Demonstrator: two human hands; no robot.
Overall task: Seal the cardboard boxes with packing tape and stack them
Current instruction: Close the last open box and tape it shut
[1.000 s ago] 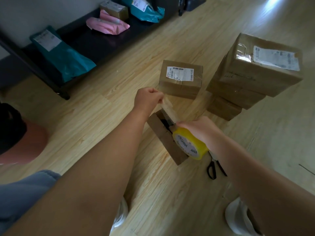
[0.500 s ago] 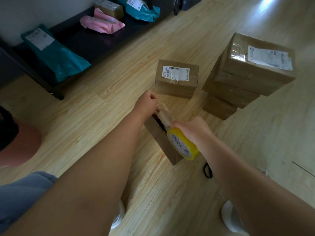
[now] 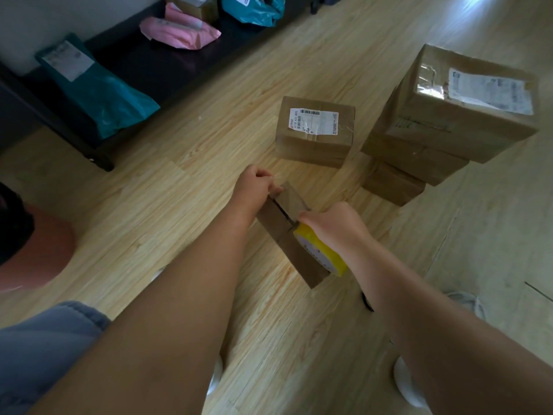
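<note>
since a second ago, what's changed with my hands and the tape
The left hand has come down, bringing the tape strip it pinches from above the small box onto the box's far end, so the strip now lies almost flat over the seam. The right hand still grips the yellow tape roll at the near end. The labelled box and the stack have not moved.

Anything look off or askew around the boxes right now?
Yes: on the right-hand stack, the large top box overhangs the smaller boxes beneath it and sits twisted, so it looks top-heavy. Nothing looks spilled.
</note>
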